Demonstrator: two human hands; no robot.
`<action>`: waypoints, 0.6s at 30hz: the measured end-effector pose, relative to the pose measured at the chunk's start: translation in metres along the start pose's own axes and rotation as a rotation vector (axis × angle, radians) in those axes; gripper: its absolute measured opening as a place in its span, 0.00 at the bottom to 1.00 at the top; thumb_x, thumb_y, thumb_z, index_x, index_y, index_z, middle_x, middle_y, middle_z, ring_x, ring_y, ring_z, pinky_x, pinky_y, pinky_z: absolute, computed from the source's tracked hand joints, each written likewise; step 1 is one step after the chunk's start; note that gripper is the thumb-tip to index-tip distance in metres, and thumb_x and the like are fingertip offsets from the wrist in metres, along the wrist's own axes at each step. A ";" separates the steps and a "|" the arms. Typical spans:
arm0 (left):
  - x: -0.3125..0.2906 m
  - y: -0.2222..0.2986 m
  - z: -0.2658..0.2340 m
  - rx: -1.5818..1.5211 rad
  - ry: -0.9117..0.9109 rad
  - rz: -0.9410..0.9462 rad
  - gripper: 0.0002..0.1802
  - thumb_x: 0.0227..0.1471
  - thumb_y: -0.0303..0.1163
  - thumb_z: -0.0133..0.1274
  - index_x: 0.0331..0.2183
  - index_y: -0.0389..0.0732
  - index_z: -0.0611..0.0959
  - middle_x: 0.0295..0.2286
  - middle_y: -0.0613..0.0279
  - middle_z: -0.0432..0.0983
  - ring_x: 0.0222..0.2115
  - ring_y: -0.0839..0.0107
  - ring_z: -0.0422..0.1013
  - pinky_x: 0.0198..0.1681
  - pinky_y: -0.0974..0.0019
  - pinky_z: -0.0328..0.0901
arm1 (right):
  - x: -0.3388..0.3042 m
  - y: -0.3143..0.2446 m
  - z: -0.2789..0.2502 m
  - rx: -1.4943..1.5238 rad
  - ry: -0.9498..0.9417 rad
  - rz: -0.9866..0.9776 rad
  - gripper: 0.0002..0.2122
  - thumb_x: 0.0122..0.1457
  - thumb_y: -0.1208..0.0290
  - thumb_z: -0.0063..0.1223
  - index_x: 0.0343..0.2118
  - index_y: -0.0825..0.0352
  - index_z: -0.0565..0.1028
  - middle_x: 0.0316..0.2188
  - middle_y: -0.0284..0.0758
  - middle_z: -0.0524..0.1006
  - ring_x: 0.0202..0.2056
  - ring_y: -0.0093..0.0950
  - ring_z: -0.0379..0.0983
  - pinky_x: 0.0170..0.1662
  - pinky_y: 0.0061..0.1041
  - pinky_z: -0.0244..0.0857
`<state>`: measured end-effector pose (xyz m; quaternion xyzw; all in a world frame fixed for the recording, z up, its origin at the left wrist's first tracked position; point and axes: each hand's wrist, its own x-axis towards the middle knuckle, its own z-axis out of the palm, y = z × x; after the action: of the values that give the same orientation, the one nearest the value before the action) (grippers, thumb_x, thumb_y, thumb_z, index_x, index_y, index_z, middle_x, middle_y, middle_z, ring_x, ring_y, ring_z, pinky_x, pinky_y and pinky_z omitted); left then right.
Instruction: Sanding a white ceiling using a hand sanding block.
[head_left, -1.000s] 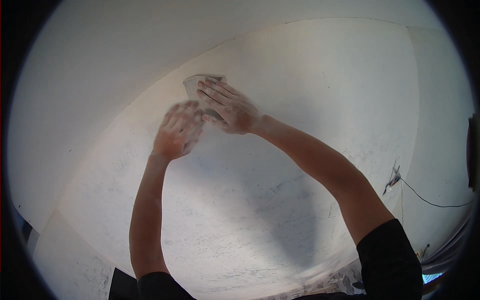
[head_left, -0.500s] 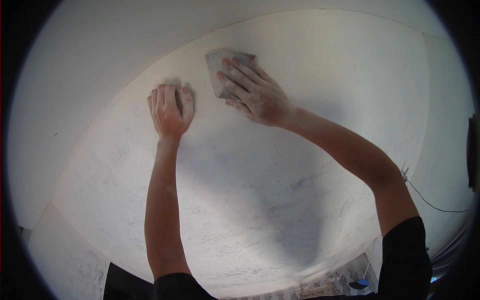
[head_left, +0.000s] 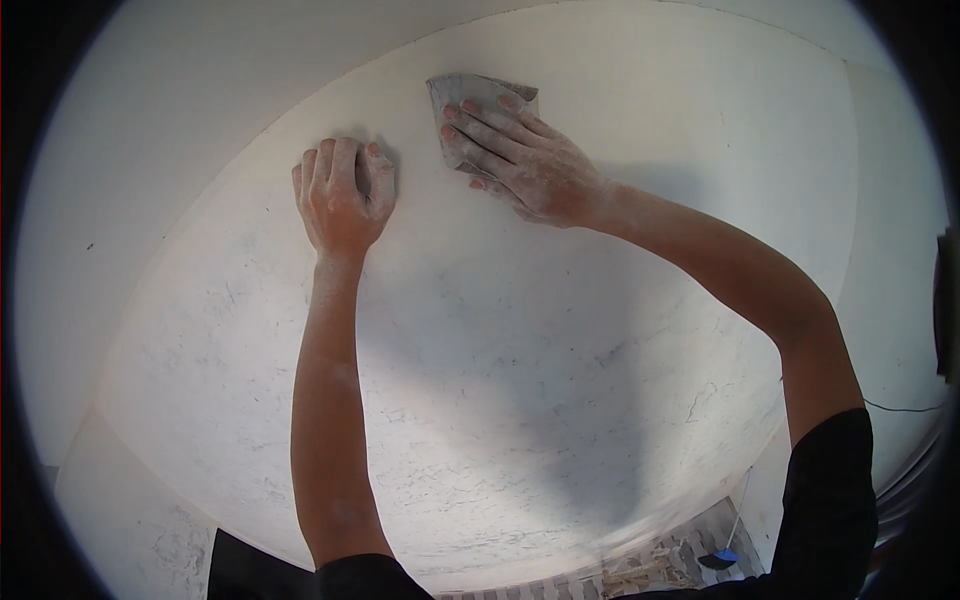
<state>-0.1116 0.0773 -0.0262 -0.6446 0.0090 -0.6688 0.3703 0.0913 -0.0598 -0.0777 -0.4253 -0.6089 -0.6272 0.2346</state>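
A grey sheet of sandpaper (head_left: pixel 458 92) lies against the upper part of a pale wall, its upper right corner curled away. My right hand (head_left: pixel 535 165) presses it there with fingers stretched over it, the thumb near its lower edge. To the left, my left hand (head_left: pixel 345 200) rests on the same wall, apart from the sandpaper. Its fingers are curled in, the fingertips hidden, and the thumb stands alongside; nothing shows in it. White dust coats both hands.
Fine dark scuffs and cracks mark the lower wall (head_left: pixel 450 480). Its upper edge curves across the top of the view. At the lower right lie a blue-and-black broom head (head_left: pixel 718 559) and a patterned floor (head_left: pixel 690 545). A thin cable (head_left: pixel 900 408) runs along the right side.
The sandpaper and my right hand have slid a little to the right, away from my left hand. The wall's upper edge and both hands sit higher in the view.
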 end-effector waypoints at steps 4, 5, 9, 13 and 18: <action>-0.003 -0.003 0.001 0.009 0.020 0.002 0.05 0.46 0.30 0.56 0.26 0.43 0.76 0.24 0.63 0.72 0.27 0.63 0.67 0.34 0.59 0.61 | -0.008 -0.016 0.008 0.073 -0.008 0.010 0.28 0.63 0.57 0.48 0.65 0.59 0.58 0.66 0.32 0.58 0.66 0.31 0.52 0.70 0.41 0.40; -0.001 -0.002 0.002 0.006 0.052 0.022 0.04 0.46 0.30 0.56 0.26 0.43 0.76 0.24 0.63 0.72 0.27 0.63 0.68 0.34 0.59 0.61 | -0.013 -0.009 0.008 0.042 -0.046 -0.069 0.27 0.64 0.59 0.48 0.64 0.60 0.60 0.66 0.33 0.58 0.67 0.31 0.51 0.70 0.41 0.40; 0.002 0.001 0.005 0.005 0.063 0.010 0.04 0.45 0.30 0.55 0.25 0.43 0.77 0.24 0.63 0.73 0.27 0.63 0.68 0.35 0.59 0.61 | -0.001 0.028 -0.012 -0.096 -0.022 -0.020 0.23 0.64 0.64 0.48 0.62 0.61 0.64 0.65 0.36 0.60 0.67 0.33 0.51 0.69 0.41 0.40; -0.002 0.000 0.003 0.017 0.046 -0.006 0.04 0.46 0.31 0.54 0.25 0.42 0.77 0.24 0.63 0.73 0.27 0.63 0.69 0.34 0.60 0.61 | -0.015 0.002 0.002 -0.004 0.058 0.081 0.23 0.63 0.66 0.49 0.61 0.64 0.64 0.65 0.37 0.59 0.67 0.32 0.50 0.69 0.39 0.42; 0.000 0.001 0.002 0.011 0.063 0.018 0.04 0.47 0.30 0.54 0.24 0.42 0.77 0.23 0.63 0.73 0.26 0.64 0.68 0.33 0.60 0.61 | -0.022 0.018 -0.008 -0.004 -0.033 -0.056 0.22 0.64 0.65 0.47 0.60 0.65 0.66 0.64 0.37 0.62 0.66 0.32 0.54 0.68 0.38 0.45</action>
<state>-0.1099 0.0774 -0.0258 -0.6210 0.0228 -0.6854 0.3794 0.1158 -0.0754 -0.0850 -0.4190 -0.6230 -0.6276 0.2062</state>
